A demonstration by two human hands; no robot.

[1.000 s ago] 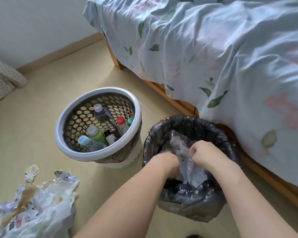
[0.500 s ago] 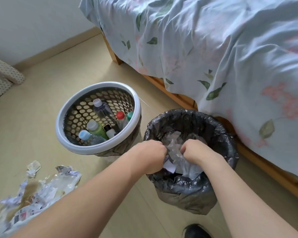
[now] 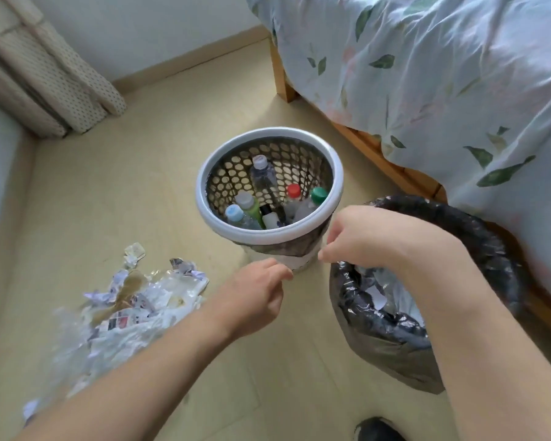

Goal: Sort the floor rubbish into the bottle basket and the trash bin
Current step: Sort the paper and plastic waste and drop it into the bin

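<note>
Head view — both hands, left (image 3: 255,297) and right (image 3: 363,240), loosely curled, empty, beside trash bin (image 3: 395,338).

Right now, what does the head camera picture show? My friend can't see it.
Two empty hands, left hand and right hand, hover beside a black-lined trash bin. A white basket holds bottles, and paper rubbish lies on the floor near a bed.
</note>
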